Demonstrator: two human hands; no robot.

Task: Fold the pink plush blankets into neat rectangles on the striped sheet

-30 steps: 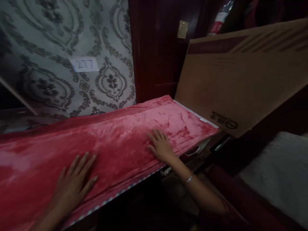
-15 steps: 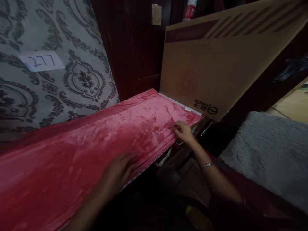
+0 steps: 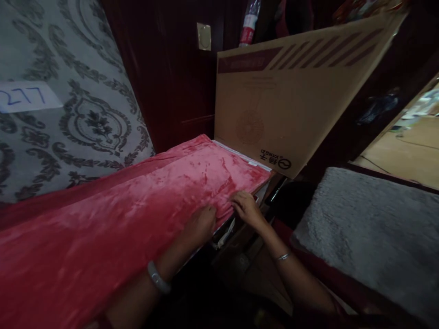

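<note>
Near the middle of the frame, both hands now sit close together at the front edge of the red velvet cloth, where a second ago they lay flat and well apart on top of it. Since then the left hand has come rightward from the lower left of the frame to the centre, and its fingers are curled over the cloth's near edge, gripping it; a pale bangle rings that wrist. Just right of it, the right hand has slid from the top of the cloth down to the same edge, fingers bent and pinching the fabric near its right corner, with a thin silver bracelet on the wrist. The cloth itself stretches from the lower left of the frame up to the centre, folded in a long band over a table whose edge is mostly hidden beneath it. The view has also swung right: a paper label reading 277 on the grey patterned wallpaper now sits at the far left. Dark red wood panelling fills the upper centre. A large cardboard box leans at the cloth's far end, in the upper right. A grey fuzzy cushion fills the lower right.
</note>
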